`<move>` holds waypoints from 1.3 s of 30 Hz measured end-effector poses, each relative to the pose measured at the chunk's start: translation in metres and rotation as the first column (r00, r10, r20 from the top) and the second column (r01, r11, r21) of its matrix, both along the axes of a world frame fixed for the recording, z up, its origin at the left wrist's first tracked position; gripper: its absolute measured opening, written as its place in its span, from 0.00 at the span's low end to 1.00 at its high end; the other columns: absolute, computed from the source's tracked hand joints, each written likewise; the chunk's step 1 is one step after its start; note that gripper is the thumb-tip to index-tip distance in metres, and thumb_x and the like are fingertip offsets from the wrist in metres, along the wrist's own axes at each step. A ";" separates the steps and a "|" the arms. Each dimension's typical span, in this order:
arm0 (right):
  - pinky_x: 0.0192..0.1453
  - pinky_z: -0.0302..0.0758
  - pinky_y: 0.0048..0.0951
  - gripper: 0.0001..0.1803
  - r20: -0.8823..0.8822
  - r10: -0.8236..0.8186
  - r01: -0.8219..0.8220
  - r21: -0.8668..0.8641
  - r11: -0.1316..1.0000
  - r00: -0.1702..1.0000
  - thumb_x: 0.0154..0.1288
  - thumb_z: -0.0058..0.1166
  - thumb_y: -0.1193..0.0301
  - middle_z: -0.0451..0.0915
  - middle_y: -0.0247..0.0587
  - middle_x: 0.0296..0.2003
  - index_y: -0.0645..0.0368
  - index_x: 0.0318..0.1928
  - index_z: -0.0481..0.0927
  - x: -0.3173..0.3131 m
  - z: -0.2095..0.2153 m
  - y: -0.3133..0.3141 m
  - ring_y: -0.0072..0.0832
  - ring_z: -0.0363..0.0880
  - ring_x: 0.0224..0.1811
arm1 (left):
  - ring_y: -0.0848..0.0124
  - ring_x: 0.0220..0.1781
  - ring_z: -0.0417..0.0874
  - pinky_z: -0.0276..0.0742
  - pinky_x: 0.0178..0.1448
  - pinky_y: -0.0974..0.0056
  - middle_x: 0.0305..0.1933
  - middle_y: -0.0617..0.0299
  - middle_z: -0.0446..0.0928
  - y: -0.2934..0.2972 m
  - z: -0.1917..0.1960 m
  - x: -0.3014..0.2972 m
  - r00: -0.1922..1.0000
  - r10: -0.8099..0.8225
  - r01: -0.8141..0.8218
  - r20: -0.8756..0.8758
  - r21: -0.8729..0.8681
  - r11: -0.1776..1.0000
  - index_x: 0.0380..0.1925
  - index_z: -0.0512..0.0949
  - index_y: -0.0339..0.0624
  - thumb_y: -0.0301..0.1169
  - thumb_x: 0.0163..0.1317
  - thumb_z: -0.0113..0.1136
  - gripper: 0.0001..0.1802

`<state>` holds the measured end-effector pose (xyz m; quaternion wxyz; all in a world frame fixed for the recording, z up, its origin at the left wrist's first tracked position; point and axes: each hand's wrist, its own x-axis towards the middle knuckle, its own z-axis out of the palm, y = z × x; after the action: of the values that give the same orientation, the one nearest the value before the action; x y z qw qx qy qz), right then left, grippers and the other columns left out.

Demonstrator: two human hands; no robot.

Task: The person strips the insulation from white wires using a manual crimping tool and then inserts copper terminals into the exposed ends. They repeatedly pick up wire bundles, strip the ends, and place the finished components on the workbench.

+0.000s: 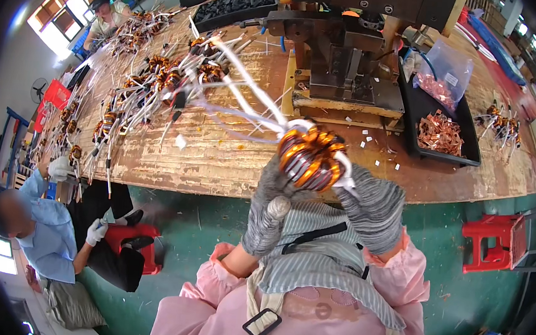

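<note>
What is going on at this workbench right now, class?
A person in grey gloves holds a copper coil with white wires up in front of them, left hand below it, right hand beside it. More coils lie along the wooden bench. A black tray holds copper scraps. Another person sits at the left.

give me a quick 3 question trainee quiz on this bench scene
1. True or false: both gloved hands hold the copper-wound ring coil with white leads above the near edge of the wooden bench.
2. What lies in the black rectangular tray on the right of the bench?
A. loose copper pieces
B. white gloves
C. red stools
3. Fill in: the grey knit-gloved left hand and right hand each keep a closed ____ on the coil.

Key
1. True.
2. A: loose copper pieces, beside a clear plastic bag.
3. grip.
</note>
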<state>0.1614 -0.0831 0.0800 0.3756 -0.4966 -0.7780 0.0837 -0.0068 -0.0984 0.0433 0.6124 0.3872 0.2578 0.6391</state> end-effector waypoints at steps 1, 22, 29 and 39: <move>0.20 0.70 0.33 0.21 0.002 0.087 -0.087 0.040 0.995 0.996 0.54 0.54 0.68 0.77 0.41 0.23 0.54 0.50 0.72 -0.005 0.002 0.000 0.37 0.75 0.18 | 0.63 0.53 0.71 0.70 0.54 0.56 0.52 0.60 0.68 -0.002 -0.006 0.002 0.999 0.029 -0.029 -0.028 -0.017 0.999 0.57 0.60 0.41 0.53 0.51 0.58 0.39; 0.58 0.66 0.40 0.23 0.317 0.229 -0.353 0.425 0.833 0.921 0.48 0.46 0.72 0.72 0.48 0.48 0.62 0.48 0.72 -0.032 0.057 0.006 0.42 0.71 0.50 | 0.74 0.36 0.77 0.75 0.42 0.67 0.37 0.62 0.76 0.031 0.114 -0.122 0.322 0.510 -0.193 -0.798 0.472 0.860 0.44 0.69 0.38 0.27 0.43 0.68 0.26; 0.54 0.69 0.39 0.23 0.212 0.111 -0.213 0.557 0.802 0.971 0.51 0.52 0.72 0.74 0.46 0.47 0.62 0.51 0.71 -0.021 0.044 0.034 0.40 0.73 0.49 | 0.72 0.45 0.76 0.73 0.50 0.69 0.45 0.61 0.75 0.020 0.088 -0.086 0.260 0.288 -0.006 -0.922 0.297 0.955 0.54 0.62 0.38 0.29 0.42 0.68 0.37; 0.42 0.74 0.33 0.22 -0.031 0.188 -0.117 0.679 0.725 0.982 0.48 0.57 0.68 0.76 0.40 0.39 0.55 0.47 0.74 -0.001 -0.001 0.059 0.37 0.74 0.41 | 0.74 0.36 0.73 0.72 0.35 0.73 0.45 0.58 0.71 0.037 0.055 -0.079 0.987 -0.158 0.150 -0.022 -0.193 0.970 0.57 0.60 0.41 0.39 0.61 0.49 0.26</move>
<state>0.1602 -0.0243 0.0794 0.5591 -0.2566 -0.7743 -0.1484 -0.0862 -0.0609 0.0978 0.6895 0.3576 0.2984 0.5547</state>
